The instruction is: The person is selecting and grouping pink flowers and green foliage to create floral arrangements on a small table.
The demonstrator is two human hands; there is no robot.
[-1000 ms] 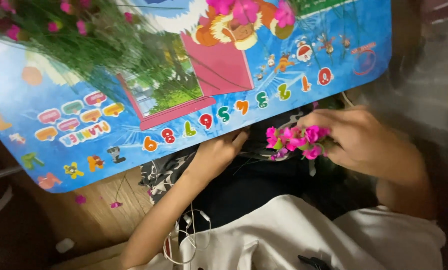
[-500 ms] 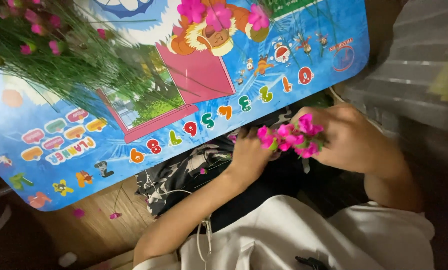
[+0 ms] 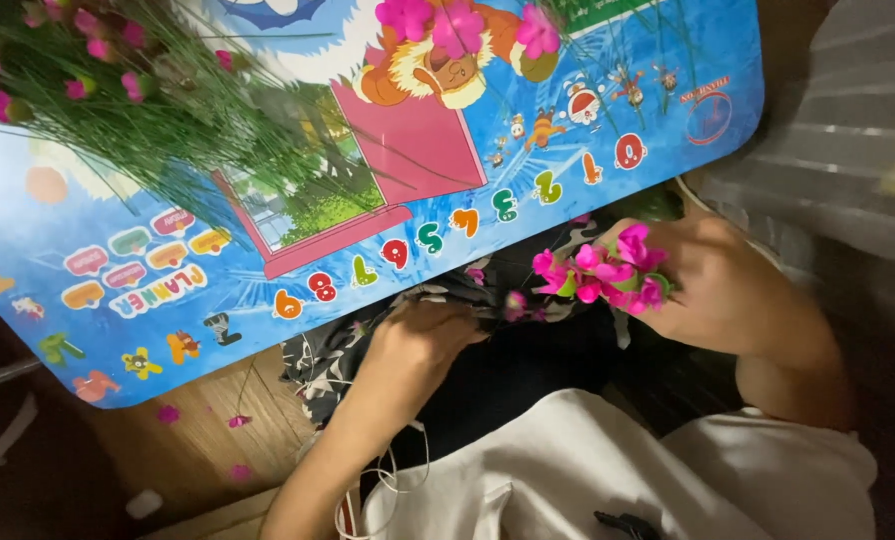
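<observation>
Right hand (image 3: 728, 290) curling closed, gripping cluster of bright pink artificial flowers (image 3: 603, 275) just below edge of blue cartoon-printed desk (image 3: 118, 270). Left hand (image 3: 423, 340) fingers bent, pinching at black-and-white patterned cloth (image 3: 318, 355) on lap; what it is holding, cannot tell. Judging bunch-gathering step; next calls for adding another stem.

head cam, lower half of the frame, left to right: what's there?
Fallen pink petals on the wooden floor → left hand on patterned cloth → bunch of pink flowers → right hand holding the bunch.
</observation>
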